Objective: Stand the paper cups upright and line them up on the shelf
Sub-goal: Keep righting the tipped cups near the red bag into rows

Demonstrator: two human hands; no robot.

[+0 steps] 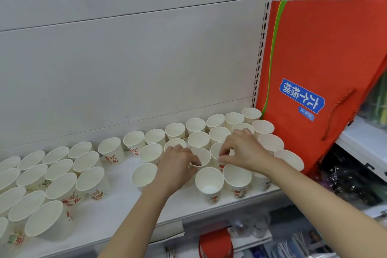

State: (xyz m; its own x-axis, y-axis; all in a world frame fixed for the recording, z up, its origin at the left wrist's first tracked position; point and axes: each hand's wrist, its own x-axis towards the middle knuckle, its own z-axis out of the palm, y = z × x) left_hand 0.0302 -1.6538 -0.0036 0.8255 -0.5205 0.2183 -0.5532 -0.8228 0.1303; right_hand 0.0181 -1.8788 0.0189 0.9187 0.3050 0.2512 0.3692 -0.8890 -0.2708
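Many white paper cups with red print (111,153) upright on white metal shelf (117,211). Left hand (178,165) pinches rim of one cup (201,156); right hand (243,148) pinches rim of neighbouring cup (216,151). Red paper gift bag (318,58) leans at right.

Bright, even light falls from overhead — soft and diffuse, with no hard glare on the white back panel (129,52). Faint shadows pool under the paper cups (111,151) and both forearms. Wide-angle distortion bows the slotted upright (264,33) and stretches the cups at the left edge. The whole frame is slightly soft — blurriest in the dim lower-right clutter.
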